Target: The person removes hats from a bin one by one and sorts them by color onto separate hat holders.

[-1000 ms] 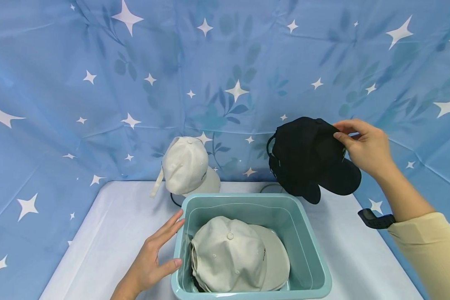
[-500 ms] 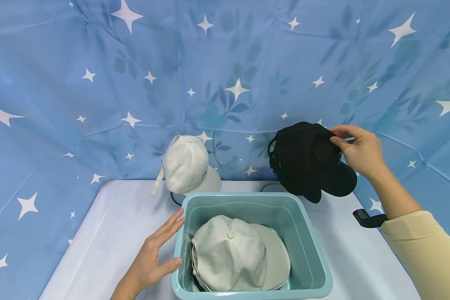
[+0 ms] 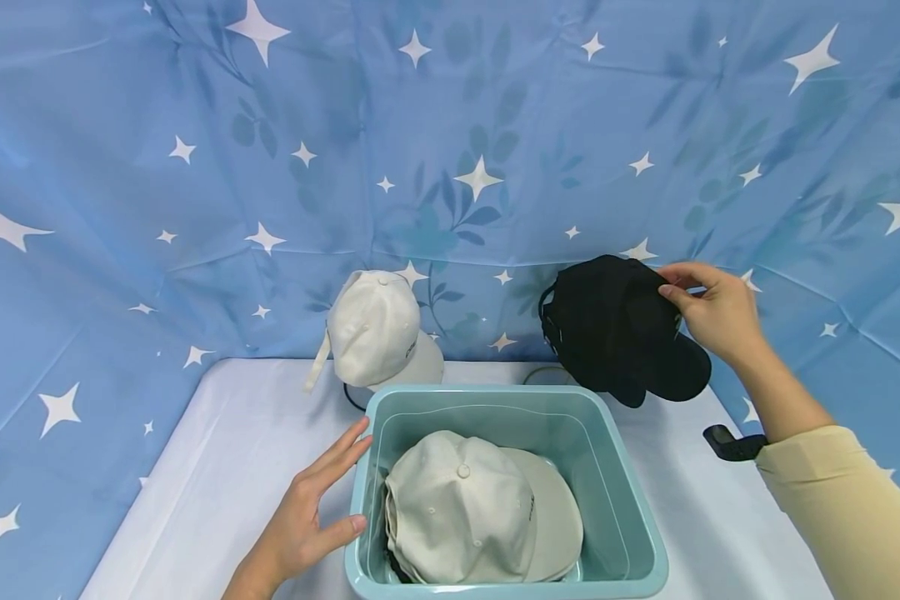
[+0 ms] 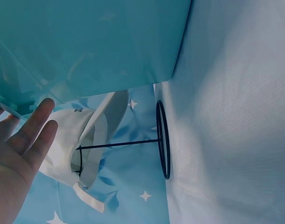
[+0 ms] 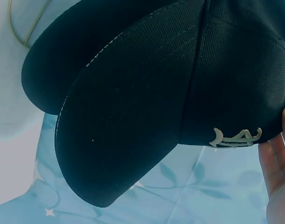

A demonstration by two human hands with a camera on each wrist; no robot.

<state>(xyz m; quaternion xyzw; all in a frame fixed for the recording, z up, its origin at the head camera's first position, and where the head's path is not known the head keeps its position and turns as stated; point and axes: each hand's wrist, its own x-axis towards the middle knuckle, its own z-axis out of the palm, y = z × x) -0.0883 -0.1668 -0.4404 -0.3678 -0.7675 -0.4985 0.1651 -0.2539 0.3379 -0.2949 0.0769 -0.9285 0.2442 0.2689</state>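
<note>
My right hand (image 3: 720, 312) pinches the black cap (image 3: 607, 325) by its crown, above the worktop (image 3: 247, 442) beyond the far-right corner of the tub (image 3: 487, 390), probably to spare its shape, while my left hand (image 3: 300, 508), loosely spread, sits at the tub's left side, seemingly steadying it.

A pale emblem (image 5: 238, 139) on the black cap (image 5: 128, 98), lower right in the right wrist view, is unclear. Lettering (image 3: 410, 351) on the white cap (image 3: 371, 329) and beige cap (image 3: 457, 517) is illegible.
</note>
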